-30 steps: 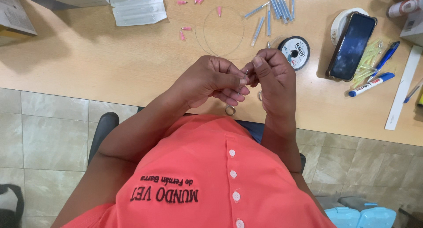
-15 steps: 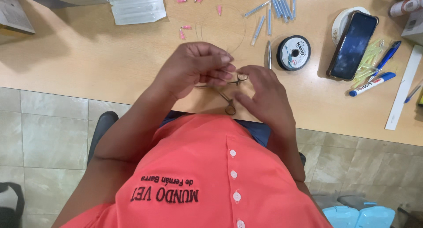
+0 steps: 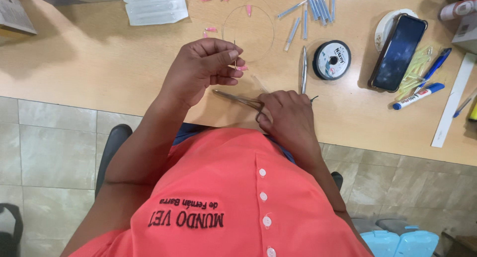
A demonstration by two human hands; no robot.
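The hands have come apart. The left hand (image 3: 201, 71) has lifted toward frame centre, fingers pinched shut on a thin needle (image 3: 235, 52) with a pink hub, below the wire loop (image 3: 248, 31). The right hand (image 3: 288, 120) has dropped to the surface (image 3: 89, 63) edge, closed around forceps (image 3: 238, 98). Half a second ago both met over the forceps.

We cannot see the forceps (image 3: 237, 99) handle rings, hidden under the right hand (image 3: 288, 119) beside the spool (image 3: 332, 60).
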